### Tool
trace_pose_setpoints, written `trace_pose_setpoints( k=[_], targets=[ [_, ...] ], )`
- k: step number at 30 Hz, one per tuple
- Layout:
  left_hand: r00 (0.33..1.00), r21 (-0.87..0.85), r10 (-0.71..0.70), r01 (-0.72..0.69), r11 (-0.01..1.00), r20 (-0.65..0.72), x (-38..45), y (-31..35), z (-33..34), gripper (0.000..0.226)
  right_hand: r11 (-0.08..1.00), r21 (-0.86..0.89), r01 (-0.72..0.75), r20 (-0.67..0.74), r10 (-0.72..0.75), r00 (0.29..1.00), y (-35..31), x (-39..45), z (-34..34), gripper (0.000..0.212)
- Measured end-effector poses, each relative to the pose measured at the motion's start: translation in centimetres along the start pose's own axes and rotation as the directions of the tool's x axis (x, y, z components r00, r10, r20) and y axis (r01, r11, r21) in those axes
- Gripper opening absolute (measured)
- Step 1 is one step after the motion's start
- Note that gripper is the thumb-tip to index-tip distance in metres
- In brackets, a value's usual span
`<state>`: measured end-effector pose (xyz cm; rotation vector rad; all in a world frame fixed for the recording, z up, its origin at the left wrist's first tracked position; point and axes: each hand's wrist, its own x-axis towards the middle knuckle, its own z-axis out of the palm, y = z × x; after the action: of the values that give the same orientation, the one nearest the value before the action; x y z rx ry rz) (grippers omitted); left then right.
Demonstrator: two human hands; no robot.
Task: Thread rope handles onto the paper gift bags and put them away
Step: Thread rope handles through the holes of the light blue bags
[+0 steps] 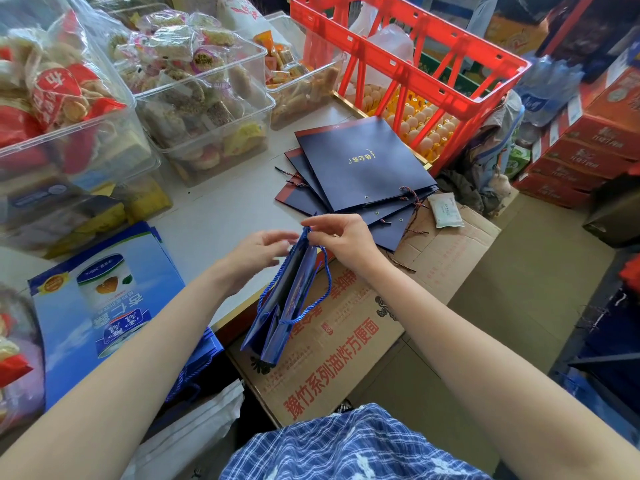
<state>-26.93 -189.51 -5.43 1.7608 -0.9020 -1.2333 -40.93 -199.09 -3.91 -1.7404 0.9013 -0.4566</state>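
Observation:
A folded blue paper gift bag hangs edge-on over the table's front edge, its blue rope handle looping down on the right side. My right hand pinches the bag's top edge and the rope end. My left hand is just left of the bag's top, fingers spread and touching its side. Behind them lies a fanned stack of flat navy gift bags with twisted rope handles at their near edges. A stack of light blue printed gift bags lies flat at the left.
Clear plastic bins of wrapped snacks fill the table's back left. A red crate sits over trays of eggs. A flattened cardboard box lies below the bag. A white packet rests on cardboard at right. Red cartons stand at far right.

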Motion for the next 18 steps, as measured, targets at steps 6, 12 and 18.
trace_pose_setpoints(
  k=[6,12,18],
  targets=[
    [0.998,0.252,0.015,-0.001,0.968,-0.054,1.0,1.4,0.2,0.010,0.998,-0.051,0.049,0.031,-0.047,0.998,-0.3,0.0,-0.3,0.021],
    [0.987,0.135,-0.144,0.133,0.982,0.078,1.3,2.2,0.7,0.019,0.978,-0.167,0.128,-0.055,-0.139,0.989,-0.2,0.1,-0.6,0.021],
    [0.976,0.110,-0.215,0.209,0.972,0.042,1.4,2.3,0.7,0.039,0.950,-0.249,0.191,-0.088,-0.218,0.972,0.9,-0.5,-0.8,0.016]
  ],
)
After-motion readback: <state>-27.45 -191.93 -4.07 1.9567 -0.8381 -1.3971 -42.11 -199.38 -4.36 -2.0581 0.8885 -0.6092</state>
